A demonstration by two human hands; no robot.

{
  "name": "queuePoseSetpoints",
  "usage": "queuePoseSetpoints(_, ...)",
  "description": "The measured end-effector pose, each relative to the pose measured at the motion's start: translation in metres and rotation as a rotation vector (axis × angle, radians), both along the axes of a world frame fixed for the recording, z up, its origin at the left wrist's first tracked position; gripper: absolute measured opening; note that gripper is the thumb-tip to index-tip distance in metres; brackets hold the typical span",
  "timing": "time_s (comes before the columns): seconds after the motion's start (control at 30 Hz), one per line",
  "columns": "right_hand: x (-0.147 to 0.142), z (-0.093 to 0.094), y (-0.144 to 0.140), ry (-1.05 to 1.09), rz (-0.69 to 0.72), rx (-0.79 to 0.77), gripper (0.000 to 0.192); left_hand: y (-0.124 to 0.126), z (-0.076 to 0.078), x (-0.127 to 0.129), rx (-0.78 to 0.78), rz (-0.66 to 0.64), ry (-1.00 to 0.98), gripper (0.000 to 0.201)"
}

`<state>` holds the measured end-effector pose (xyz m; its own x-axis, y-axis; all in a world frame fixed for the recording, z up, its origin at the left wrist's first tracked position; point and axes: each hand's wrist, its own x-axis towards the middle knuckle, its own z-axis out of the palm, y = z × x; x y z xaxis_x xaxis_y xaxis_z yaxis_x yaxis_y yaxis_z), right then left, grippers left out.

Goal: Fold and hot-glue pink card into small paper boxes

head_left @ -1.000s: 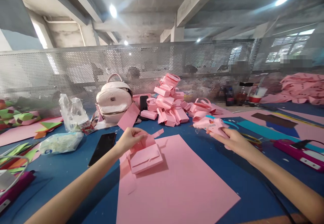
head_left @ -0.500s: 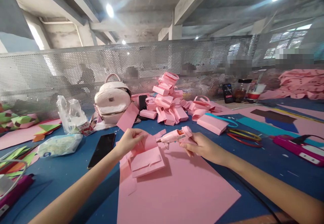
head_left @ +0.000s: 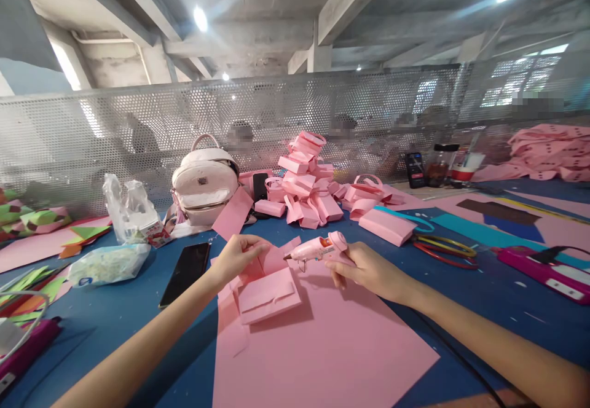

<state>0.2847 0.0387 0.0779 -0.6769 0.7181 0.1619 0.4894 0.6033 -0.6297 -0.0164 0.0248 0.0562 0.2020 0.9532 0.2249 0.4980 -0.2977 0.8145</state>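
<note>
My left hand [head_left: 237,257] pinches the raised flap of a half-folded pink paper box [head_left: 267,291], which rests on a large pink paper sheet [head_left: 322,346]. My right hand [head_left: 369,270] grips a pink hot glue gun [head_left: 318,248], whose nozzle points left at the flap, just short of my left fingers. Its black cord runs back along my right arm.
On the blue table [head_left: 461,309] lie a black phone [head_left: 185,265], a white backpack [head_left: 205,184], a heap of finished pink boxes [head_left: 306,180], a flat pink box [head_left: 387,227], coloured rings [head_left: 445,248] and plastic bags [head_left: 110,260]. A perforated metal screen [head_left: 92,137] closes the back; people sit behind it.
My right hand brought the glue gun from the right, near the flat pink box, over to the flap held by my left hand. The left hand stayed put.
</note>
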Motion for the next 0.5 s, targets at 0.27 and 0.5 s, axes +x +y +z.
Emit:
queuePoseSetpoints(0.27,-0.0010,-0.0010,-0.0001,-0.021,-0.037,0.093,0.063,0.0000,-0.0004,-0.0004,0.001,0.011,-0.004,0.025)
queuePoseSetpoints(0.5,-0.0027,-0.0024,0.0005,-0.017,-0.067,0.107,0.059,0.0006,-0.0012,0.0001,-0.026,0.029,0.009,0.026)
